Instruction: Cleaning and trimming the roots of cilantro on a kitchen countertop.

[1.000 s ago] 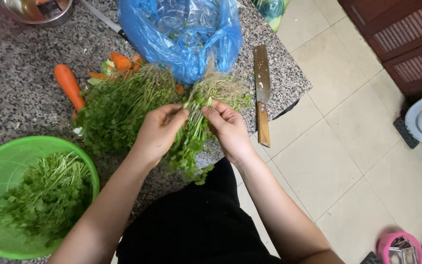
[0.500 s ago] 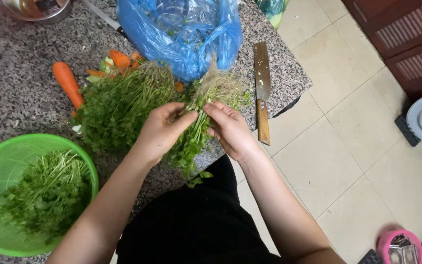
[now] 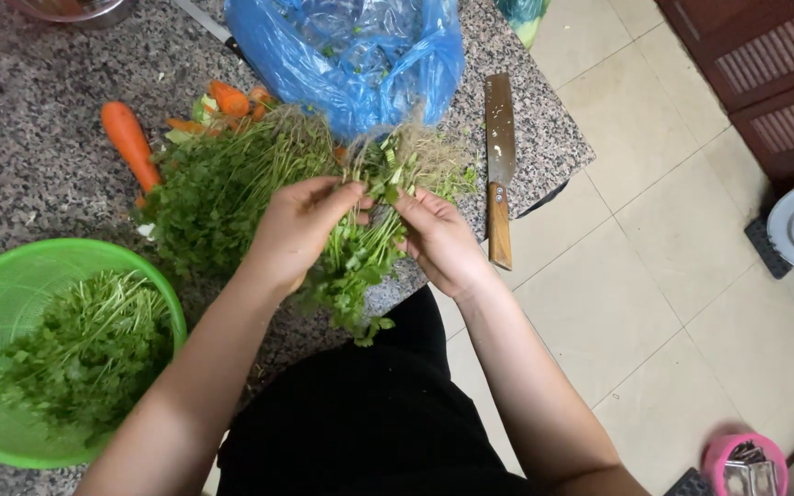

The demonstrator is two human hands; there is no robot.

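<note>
A small bunch of green leafy herbs with pale roots [image 3: 360, 253] is gripped between both hands over the near edge of the speckled granite surface [image 3: 29, 156]. The left hand [image 3: 300, 230] is curled closed around the stems, and the right hand [image 3: 438, 243] is pinched shut on the same stems just beside it. A larger heap of loose green herbs [image 3: 222, 188] lies behind the hands on the surface. A round green plastic colander [image 3: 11, 266] sits at the near left edge, and a long wooden-handled knife [image 3: 499, 165] lies near the right edge.
</note>
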